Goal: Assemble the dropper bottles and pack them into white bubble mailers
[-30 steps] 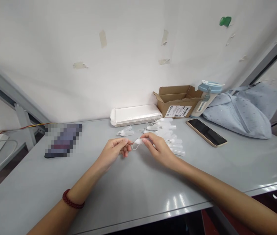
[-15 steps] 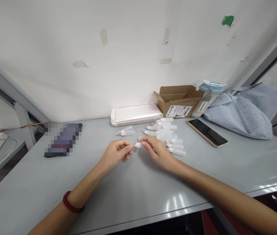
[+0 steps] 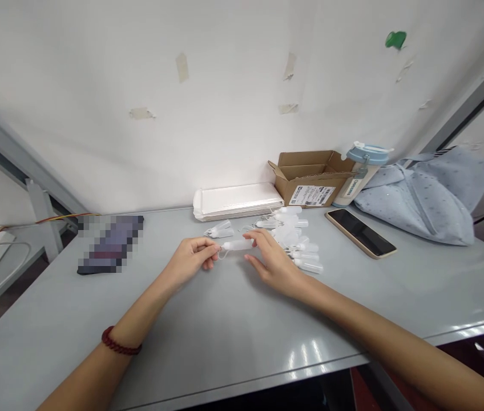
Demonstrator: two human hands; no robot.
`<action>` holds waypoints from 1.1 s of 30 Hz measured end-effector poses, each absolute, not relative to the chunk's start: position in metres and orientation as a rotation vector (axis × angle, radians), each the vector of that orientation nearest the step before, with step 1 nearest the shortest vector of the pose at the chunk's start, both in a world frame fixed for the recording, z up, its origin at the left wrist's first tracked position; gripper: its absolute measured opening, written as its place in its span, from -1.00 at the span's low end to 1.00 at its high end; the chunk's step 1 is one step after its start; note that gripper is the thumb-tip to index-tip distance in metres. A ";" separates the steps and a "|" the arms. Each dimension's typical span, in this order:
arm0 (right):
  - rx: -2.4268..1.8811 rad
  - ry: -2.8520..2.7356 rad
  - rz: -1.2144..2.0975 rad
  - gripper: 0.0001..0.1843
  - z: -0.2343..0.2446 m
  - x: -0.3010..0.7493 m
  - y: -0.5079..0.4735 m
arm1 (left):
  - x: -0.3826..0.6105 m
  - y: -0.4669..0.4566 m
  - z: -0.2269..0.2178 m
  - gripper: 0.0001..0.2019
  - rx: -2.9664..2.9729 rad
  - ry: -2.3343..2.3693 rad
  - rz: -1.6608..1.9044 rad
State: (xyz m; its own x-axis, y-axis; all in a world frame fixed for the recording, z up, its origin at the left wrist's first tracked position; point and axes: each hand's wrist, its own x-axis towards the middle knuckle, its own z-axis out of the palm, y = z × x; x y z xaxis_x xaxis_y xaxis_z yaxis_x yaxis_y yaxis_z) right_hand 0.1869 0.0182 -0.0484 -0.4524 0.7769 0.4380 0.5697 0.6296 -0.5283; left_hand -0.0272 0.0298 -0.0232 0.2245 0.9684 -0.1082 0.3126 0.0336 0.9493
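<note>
My left hand [image 3: 193, 260] pinches the cap end of a small clear plastic dropper bottle [image 3: 237, 245] just above the grey table [image 3: 225, 325]. My right hand [image 3: 273, 260] is beside the bottle's other end, its fingers spread and loosening, the fingertips still touching or nearly touching it. A pile of several similar small bottles [image 3: 295, 240] lies right behind my right hand. Two more small bottles [image 3: 220, 229] lie apart to the left of the pile.
A stack of flat white packets [image 3: 237, 201] lies against the wall. To its right are an open cardboard box [image 3: 310, 177], a blue-lidded cup [image 3: 359, 174], a phone [image 3: 359, 231] and a pale blue bag [image 3: 426, 194]. A blurred dark object [image 3: 109, 242] lies at left.
Both hands shifted slightly left and away from me. The bottle now shows full length between them, and my right hand has opened its fingers from the pinch it held before.
</note>
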 end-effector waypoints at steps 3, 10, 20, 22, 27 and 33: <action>-1.062 -2.236 0.257 -0.61 -0.051 0.191 0.025 | -0.037 0.038 -0.027 -0.76 1.407 1.387 0.869; -1.134 -2.409 0.129 -0.63 -0.054 0.198 0.034 | -0.045 0.050 -0.043 -0.73 1.347 1.554 0.885; -1.131 -2.518 0.043 -0.65 -0.057 0.193 0.032 | -0.043 0.053 -0.051 -0.76 1.371 1.657 0.918; -1.110 -2.530 0.052 -0.69 -0.056 0.193 0.030 | -0.042 0.052 -0.051 -0.74 1.365 1.668 0.927; -1.015 -2.597 0.090 -0.59 -0.055 0.191 0.025 | -0.042 0.052 -0.050 -0.71 1.328 1.637 0.955; -0.922 -2.348 0.203 -0.52 -0.052 0.190 0.025 | -0.041 0.051 -0.050 -0.69 1.291 1.567 1.006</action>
State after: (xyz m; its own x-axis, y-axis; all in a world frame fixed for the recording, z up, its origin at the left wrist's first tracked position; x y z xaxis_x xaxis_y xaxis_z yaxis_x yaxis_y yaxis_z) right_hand 0.1901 0.0254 -0.0521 -0.5774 0.6611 0.4791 0.5690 0.7466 -0.3446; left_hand -0.0407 0.0513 -0.0501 -0.1079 0.9874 -0.1161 0.3059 0.1441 0.9411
